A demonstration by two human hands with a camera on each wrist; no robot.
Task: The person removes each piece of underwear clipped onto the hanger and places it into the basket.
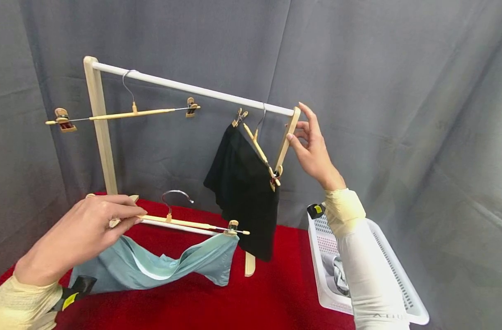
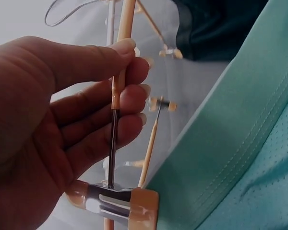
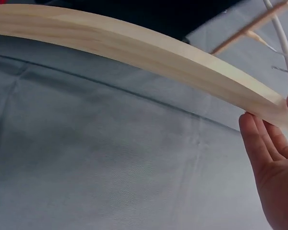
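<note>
My left hand (image 1: 86, 229) pinches the wooden bar of a clip hanger (image 1: 177, 222), its metal hook pointing up. Light blue-green shorts (image 1: 205, 261) hang from it by the waistband; the right-hand clip shows in the head view, while the hand hides the other end. In the left wrist view, thumb and fingertips meet on the bar close to a clip (image 2: 144, 206). Up at the right end of the clothes rack, my right hand (image 1: 314, 149) holds the wooden post (image 1: 287, 142) between thumb and fingers.
From the rack's white rail (image 1: 193, 89) hang a bare clip hanger (image 1: 131, 113) at left and a black garment (image 1: 247, 192) on another hanger at right. A white basket (image 1: 335, 302) with grey cloth inside stands right, under my right arm. Red cloth (image 1: 275, 298) covers the table.
</note>
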